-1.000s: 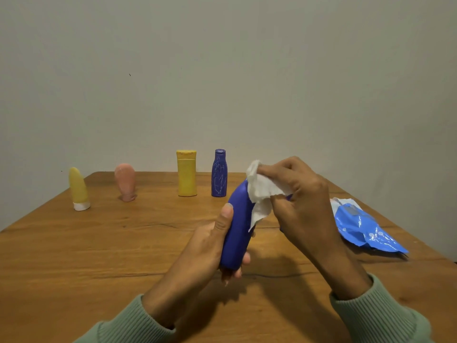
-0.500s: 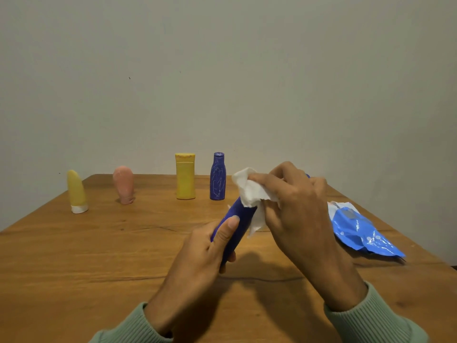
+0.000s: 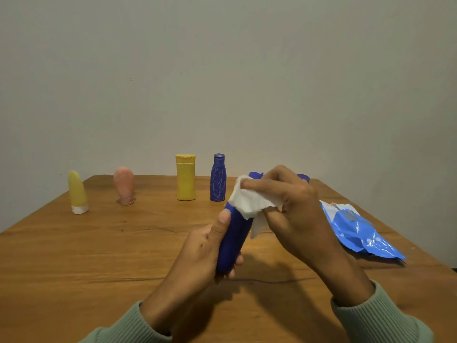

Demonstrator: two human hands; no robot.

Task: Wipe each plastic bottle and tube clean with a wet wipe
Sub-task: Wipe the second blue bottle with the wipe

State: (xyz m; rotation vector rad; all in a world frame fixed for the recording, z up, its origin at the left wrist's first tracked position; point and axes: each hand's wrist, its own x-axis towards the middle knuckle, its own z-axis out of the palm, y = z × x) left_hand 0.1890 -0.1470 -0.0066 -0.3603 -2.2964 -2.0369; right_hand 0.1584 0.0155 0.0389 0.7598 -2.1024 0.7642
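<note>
My left hand (image 3: pixel 205 246) grips the lower end of a dark blue tube (image 3: pixel 233 238), held tilted above the table. My right hand (image 3: pixel 294 206) presses a white wet wipe (image 3: pixel 249 200) around the tube's upper part, hiding most of its top end. At the back of the table stand a yellow tube (image 3: pixel 77 193), a pink tube (image 3: pixel 124 185), a yellow bottle (image 3: pixel 185 178) and a blue bottle (image 3: pixel 217 178). The top of another blue item (image 3: pixel 303 178) shows behind my right hand.
A blue wet-wipe packet (image 3: pixel 356 231) lies on the wooden table (image 3: pixel 99 243) at the right, close to my right wrist. A plain wall stands behind the table. The table's right edge runs just past the packet.
Both hands shifted the blue tube's angle; the wipe slid along its upper part and my left thumb now lies higher on the tube.
</note>
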